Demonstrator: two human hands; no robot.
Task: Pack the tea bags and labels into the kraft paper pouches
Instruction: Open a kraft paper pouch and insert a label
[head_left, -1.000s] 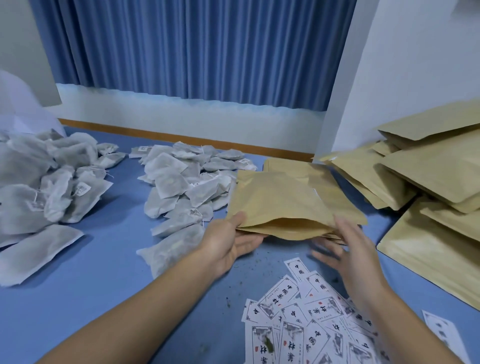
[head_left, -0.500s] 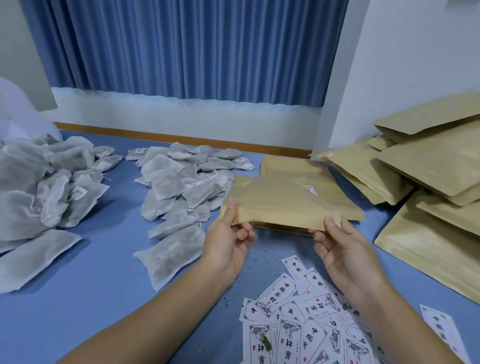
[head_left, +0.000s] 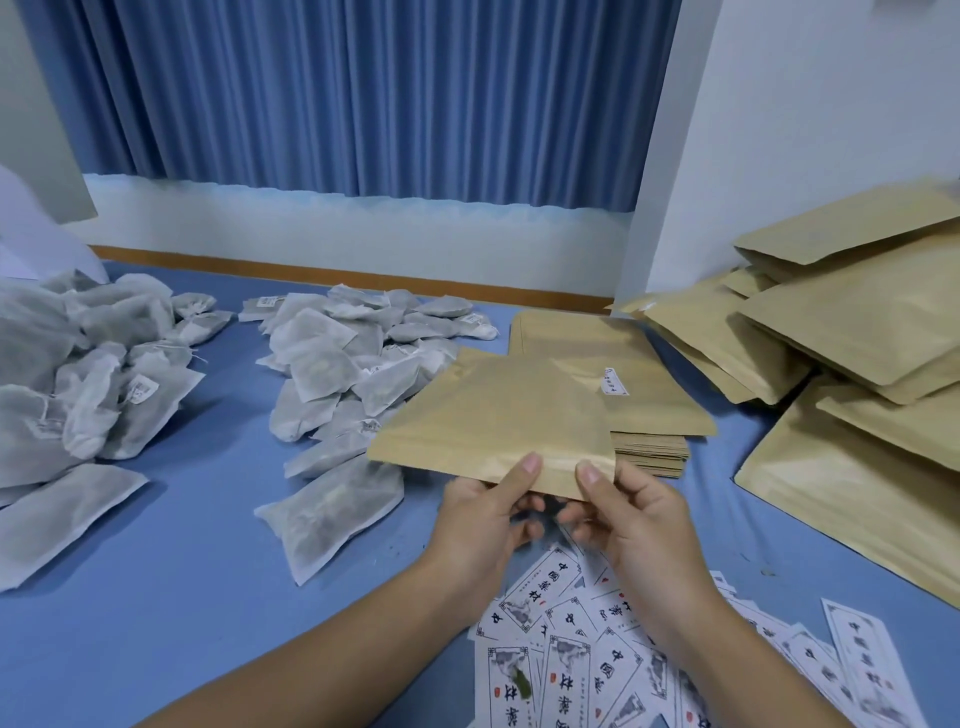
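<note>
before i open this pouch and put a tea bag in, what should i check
1. Grip on the pouch: ok, left hand and right hand pinch its near edge.
2. Clear of the stack of pouches: ok, held up in front of it.
3. Mouth open: not ok, it looks flat.
4. A tea bag near: ok, one lies left of the left hand.
5. The labels near: ok, spread below the wrists.
6. Empty inside: cannot tell.

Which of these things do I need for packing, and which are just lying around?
For the job: kraft pouch, pinched by left hand and right hand; flat pouch stack; middle tea bag pile; left tea bag pile; printed labels; pouch heap at right.
Lying about: blue curtain; white sheet, far left.
</note>
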